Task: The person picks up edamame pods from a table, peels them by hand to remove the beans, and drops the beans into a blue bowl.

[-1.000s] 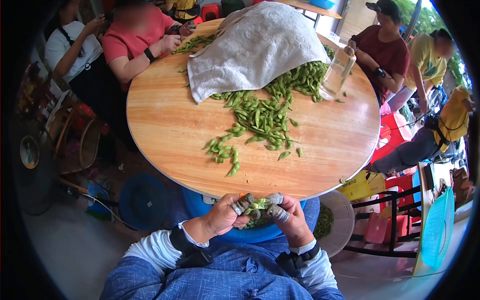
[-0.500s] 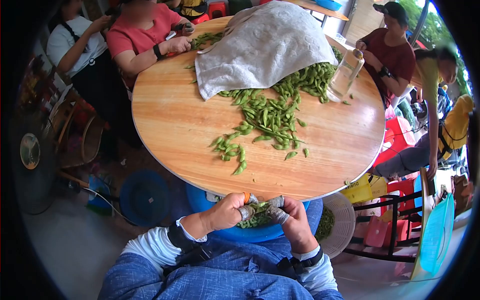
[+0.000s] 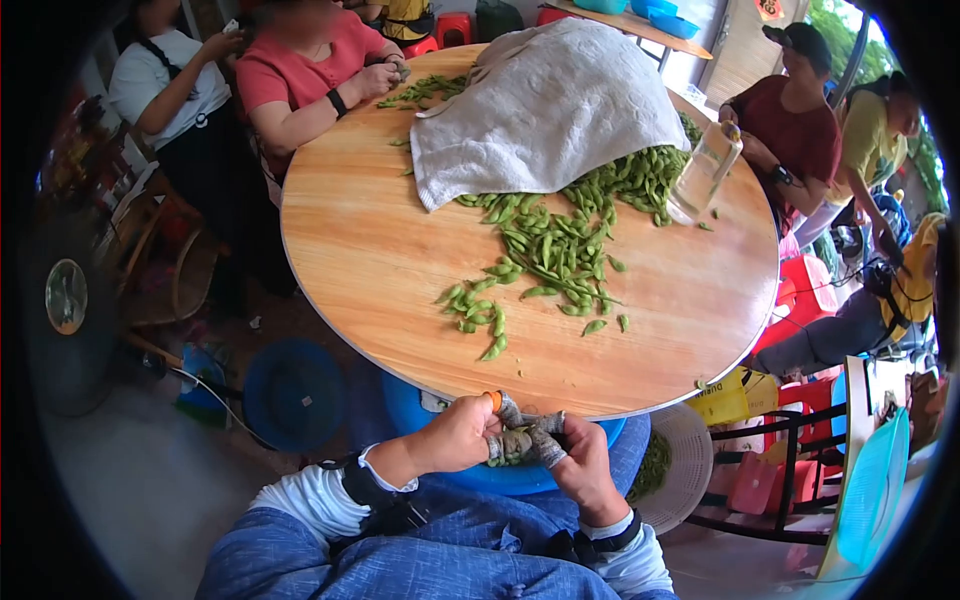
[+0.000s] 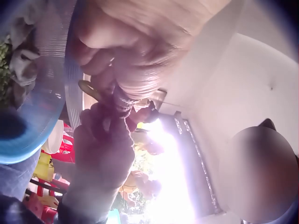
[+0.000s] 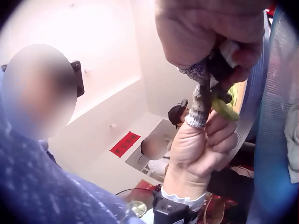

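Observation:
In the head view, both hands meet just below the near edge of the round wooden table (image 3: 400, 280). My left hand (image 3: 455, 437) pinches a green edamame pod (image 5: 225, 110), which shows best in the right wrist view. Close against it, my right hand (image 3: 588, 468) pinches at the same pod with thumb and fingertip. Grey knit covers wrap the thumbs and some fingers on both. Below the hands sits a blue basin (image 3: 404, 402) with green beans inside, partly hidden by hands and table.
Loose edamame pods (image 3: 560, 250) spread from a heap under a grey towel (image 3: 550, 110). A clear bottle (image 3: 708, 172) stands by the heap. A white basket (image 3: 690, 470) is at the right. People stand or sit round the table, including a person in red (image 3: 300, 80).
The pod between the fingertips shows less in the head view now, as the fingers have closed in around it. The head view has shifted, so the table appears further right and lower.

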`<action>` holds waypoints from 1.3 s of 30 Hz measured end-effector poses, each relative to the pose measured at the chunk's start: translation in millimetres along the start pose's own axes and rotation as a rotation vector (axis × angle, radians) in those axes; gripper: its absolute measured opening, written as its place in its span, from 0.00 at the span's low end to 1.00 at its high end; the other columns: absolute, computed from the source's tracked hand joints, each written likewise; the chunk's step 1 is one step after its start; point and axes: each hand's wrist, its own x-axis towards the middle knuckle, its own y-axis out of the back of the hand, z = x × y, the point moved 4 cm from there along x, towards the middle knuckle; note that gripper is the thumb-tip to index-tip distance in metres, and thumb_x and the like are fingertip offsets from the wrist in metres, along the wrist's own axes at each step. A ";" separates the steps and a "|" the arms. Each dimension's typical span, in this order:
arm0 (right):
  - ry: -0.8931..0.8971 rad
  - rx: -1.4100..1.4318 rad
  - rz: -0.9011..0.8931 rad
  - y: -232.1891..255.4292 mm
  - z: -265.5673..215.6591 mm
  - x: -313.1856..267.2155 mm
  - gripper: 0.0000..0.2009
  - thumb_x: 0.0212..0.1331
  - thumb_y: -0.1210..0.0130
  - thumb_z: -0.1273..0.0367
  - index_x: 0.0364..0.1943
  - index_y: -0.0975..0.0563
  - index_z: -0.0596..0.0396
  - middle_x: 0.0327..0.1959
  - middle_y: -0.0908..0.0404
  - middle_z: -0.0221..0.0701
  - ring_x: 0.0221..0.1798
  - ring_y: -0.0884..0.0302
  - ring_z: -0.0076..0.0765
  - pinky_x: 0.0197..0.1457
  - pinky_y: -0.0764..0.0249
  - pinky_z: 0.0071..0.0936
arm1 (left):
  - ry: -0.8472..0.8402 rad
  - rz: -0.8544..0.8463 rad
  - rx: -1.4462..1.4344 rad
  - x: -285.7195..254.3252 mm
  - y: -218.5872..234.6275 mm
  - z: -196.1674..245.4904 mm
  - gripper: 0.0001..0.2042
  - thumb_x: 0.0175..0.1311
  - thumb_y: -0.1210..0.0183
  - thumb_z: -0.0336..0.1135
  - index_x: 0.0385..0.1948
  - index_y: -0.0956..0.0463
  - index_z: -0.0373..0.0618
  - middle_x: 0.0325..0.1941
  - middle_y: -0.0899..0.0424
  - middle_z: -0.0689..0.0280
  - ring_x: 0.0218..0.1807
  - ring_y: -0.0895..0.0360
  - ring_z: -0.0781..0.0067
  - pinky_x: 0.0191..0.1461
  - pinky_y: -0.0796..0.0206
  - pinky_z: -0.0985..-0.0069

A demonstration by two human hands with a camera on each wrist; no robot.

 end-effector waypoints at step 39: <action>0.094 -0.008 0.132 34.4 -26.6 -7.9 0.10 0.53 0.48 0.71 0.37 0.27 0.62 0.33 0.25 0.27 0.36 0.30 0.20 0.42 0.34 0.18 | 0.039 0.278 -0.017 52.1 81.1 51.5 0.04 0.57 0.51 0.29 0.25 0.28 0.42 0.18 0.26 0.70 0.17 0.33 0.86 0.19 0.42 0.90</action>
